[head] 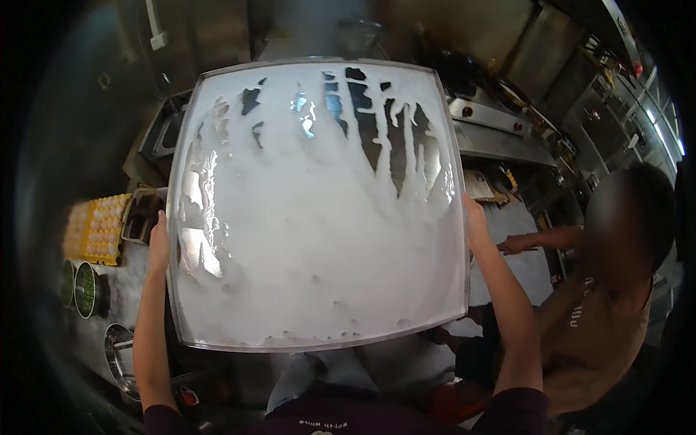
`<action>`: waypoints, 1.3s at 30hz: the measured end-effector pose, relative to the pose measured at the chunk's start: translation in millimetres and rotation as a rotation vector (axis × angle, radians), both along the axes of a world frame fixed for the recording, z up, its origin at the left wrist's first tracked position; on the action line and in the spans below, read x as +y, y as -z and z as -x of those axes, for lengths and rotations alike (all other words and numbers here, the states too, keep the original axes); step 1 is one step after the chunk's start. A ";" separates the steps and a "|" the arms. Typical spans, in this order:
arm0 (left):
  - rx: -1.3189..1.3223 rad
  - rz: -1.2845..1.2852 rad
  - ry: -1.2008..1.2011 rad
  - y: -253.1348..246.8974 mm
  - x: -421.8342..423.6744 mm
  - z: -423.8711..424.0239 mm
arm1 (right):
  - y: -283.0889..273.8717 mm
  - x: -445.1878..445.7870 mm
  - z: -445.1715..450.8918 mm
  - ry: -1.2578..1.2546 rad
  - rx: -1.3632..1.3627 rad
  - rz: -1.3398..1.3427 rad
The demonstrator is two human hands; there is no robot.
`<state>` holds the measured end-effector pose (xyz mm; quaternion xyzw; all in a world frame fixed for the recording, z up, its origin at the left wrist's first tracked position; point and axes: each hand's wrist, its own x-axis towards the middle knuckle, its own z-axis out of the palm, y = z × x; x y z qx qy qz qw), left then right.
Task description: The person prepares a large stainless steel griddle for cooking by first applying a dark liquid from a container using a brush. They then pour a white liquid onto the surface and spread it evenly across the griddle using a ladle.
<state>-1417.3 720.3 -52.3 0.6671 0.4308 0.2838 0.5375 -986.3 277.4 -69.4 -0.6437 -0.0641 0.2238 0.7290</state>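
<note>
A large square metal tray (pixel 184 343) spans the middle of the view, held out in front of me. White liquid batter (pixel 304 217) coats most of its inside, with bare shiny metal showing in streaks along the far side and down the left. My left hand (pixel 159 244) grips the tray's left edge, thumb up along the rim. On the opposite edge my right hand (pixel 476 224) holds on a little below halfway. The fingers of both hands are largely hidden behind the tray.
At left are a yellow egg tray (pixel 103 231), a container with dark contents (pixel 142 216), bowls of chopped greens (pixel 86 290) and a steel bowl (pixel 118 356). A person (pixel 598 304) stands close on my right. A steel stove (pixel 492 122) and a sink (pixel 169 133) lie beyond.
</note>
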 end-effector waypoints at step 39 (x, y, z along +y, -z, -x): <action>0.798 -0.128 0.162 3.3 -33.1 26.6 | 34.8 -89.1 48.0 -0.140 0.381 0.499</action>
